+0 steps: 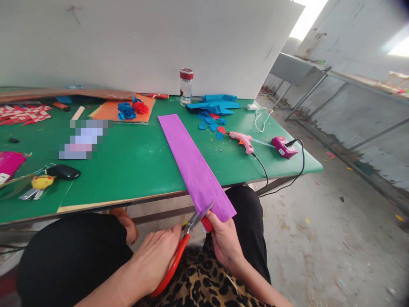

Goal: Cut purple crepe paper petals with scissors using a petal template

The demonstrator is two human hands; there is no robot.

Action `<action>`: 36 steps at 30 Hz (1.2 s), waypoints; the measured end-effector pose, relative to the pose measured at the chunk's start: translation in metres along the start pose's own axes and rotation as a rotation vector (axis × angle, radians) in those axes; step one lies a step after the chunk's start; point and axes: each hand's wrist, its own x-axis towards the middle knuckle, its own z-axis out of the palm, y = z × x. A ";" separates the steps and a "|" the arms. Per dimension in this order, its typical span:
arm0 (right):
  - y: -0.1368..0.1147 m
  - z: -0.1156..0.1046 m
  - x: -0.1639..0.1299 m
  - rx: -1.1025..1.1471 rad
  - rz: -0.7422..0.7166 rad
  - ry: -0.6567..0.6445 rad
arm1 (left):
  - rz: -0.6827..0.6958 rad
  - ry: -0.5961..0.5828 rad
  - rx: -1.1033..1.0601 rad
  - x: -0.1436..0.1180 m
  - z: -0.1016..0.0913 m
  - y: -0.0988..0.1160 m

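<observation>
A person sits at a green table [128, 175], working over their lap with both bare hands. The left hand [156, 256] is closed around the orange handles of a pair of scissors [174, 265]. The right hand [225, 238] is clamped on the near end of a long strip of purple paper [191, 157], with the thumb on top; a small red piece [207, 224] shows beside that thumb. The purple paper slants from the middle of the table, over its front edge, down to the hands. The scissors meet the paper's near end, their blades parted, one lying over the paper and the other partly hidden. To the right of the paper on the table are a pink glue gun [242, 140], a magenta power strip [284, 147] and scraps of blue paper [209, 120]. Farther back stands a glass jar with a red lid [186, 87]; left of it lie blue and red paper flowers [127, 111]
</observation>
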 end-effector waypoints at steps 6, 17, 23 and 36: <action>0.000 -0.004 0.002 0.052 0.035 0.005 | 0.023 -0.012 -0.024 -0.002 -0.002 -0.001; -0.004 -0.003 0.000 0.065 0.062 0.039 | 0.016 0.018 0.019 -0.002 -0.003 -0.005; -0.007 -0.004 -0.001 0.035 0.055 0.051 | 0.033 0.020 0.032 -0.002 -0.003 -0.008; -0.006 -0.008 -0.002 -0.001 0.056 0.051 | 0.039 -0.009 0.089 0.003 -0.011 -0.012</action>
